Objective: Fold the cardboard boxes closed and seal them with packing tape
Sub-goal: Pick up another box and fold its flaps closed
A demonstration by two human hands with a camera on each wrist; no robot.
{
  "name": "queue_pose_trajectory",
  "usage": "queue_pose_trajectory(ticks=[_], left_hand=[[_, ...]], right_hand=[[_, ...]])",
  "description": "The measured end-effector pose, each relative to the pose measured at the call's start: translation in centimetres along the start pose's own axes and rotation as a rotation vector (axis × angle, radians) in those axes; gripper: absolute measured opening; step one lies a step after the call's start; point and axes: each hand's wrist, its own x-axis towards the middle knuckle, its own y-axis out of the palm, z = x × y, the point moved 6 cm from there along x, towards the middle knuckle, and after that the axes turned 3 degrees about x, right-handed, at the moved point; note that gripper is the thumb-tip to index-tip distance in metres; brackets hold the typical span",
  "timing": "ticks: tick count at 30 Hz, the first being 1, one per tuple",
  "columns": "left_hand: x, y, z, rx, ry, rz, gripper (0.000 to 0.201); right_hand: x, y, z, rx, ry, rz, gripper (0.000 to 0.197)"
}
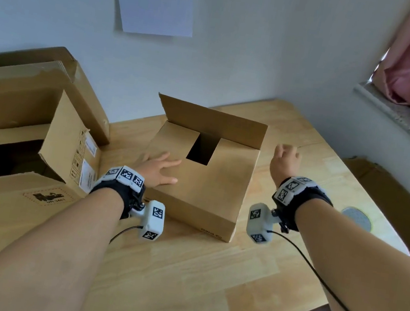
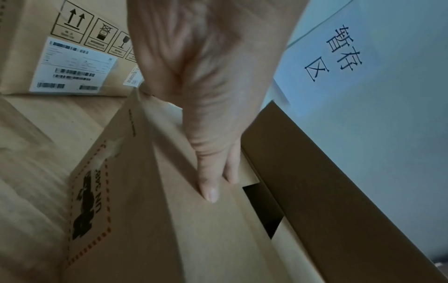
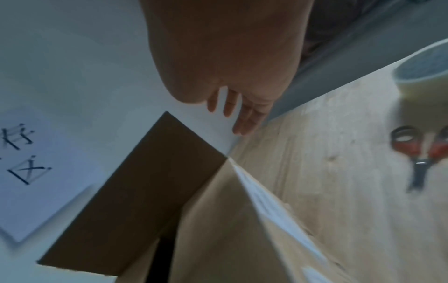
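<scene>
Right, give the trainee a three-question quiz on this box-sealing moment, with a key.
1. True or false: the far flap of the small box stands upright.
2. Which hand presses flat on the folded near flap? A) left hand B) right hand
3. Fill in: beside the tape roll on the table lie red-handled ____.

Key: 1 true; 2 A; 3 scissors.
</scene>
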Motion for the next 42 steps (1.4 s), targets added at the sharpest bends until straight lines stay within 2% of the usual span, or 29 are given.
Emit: queue_pose_trajectory(ticks=[2,4,7,11,12,16,19,21,24,28,35,39,42], left_hand=[[0.4,-0.3,0.5,-0.021,0.015,0.017,0.053],[0.5,-0.5,0.9,-0.054,0.036,0.034,0.050],[0.6,-0.5,1.2,-0.076,0.054,0.041,0.050],[1.0,-0.9,1.0,-0.084,0.073,0.011,0.051],[1.0,-0.9,1.1,-0.107,0.069,-0.011,0.052],[0.5,-0.6,1.4,-0.211,0.068,-0.101,0.054],[0.3,-0.8,1.7,-0.195,0.054,-0.151,0.062],[0.3,-1.1,1.9,-0.176,0.018,-0.177,0.073],[0.4,-1.6,2.4,-0.173,-0.081,-0.178,0.090],[1.4,-2.8,2.9,-0.121,-0.137,-0.129,0.103],[2.1,-3.8,2.1,-0.073,-0.102,0.025,0.089],[2.0,-3.8,2.4,-0.076,-0.116,0.031,0.088],[1.4,-3.4,2.2,-0.040,-0.138,0.011,0.087]], right_hand=[[0.3,-0.4,2.8,-0.039,-0.181,-0.015,0.041],[0.7,-0.4,4.5,0.051,-0.250,-0.026,0.046],[0.8,0.9,4.2,0.150,-0.123,0.030,0.057],[0.0,4.1,1.5,0.040,-0.021,0.214,0.021],[-0.1,4.7,0.7,0.004,-0.022,0.229,0.019],[-1.1,5.6,-1.6,0.100,0.105,0.197,0.039],[-1.4,6.2,-2.8,0.149,0.256,0.211,0.059],[-1.4,6.7,-2.6,0.109,0.309,0.259,0.055],[-1.2,7.2,-2.1,0.034,0.312,0.319,0.036],[-1.0,7.2,-2.0,-0.035,0.285,0.345,0.029],[-1.0,7.5,-2.8,-0.027,0.276,0.353,0.030],[-1.3,7.4,-2.1,-0.096,0.293,0.403,0.030],[-0.8,6.8,-1.6,-0.145,0.261,0.371,0.033]])
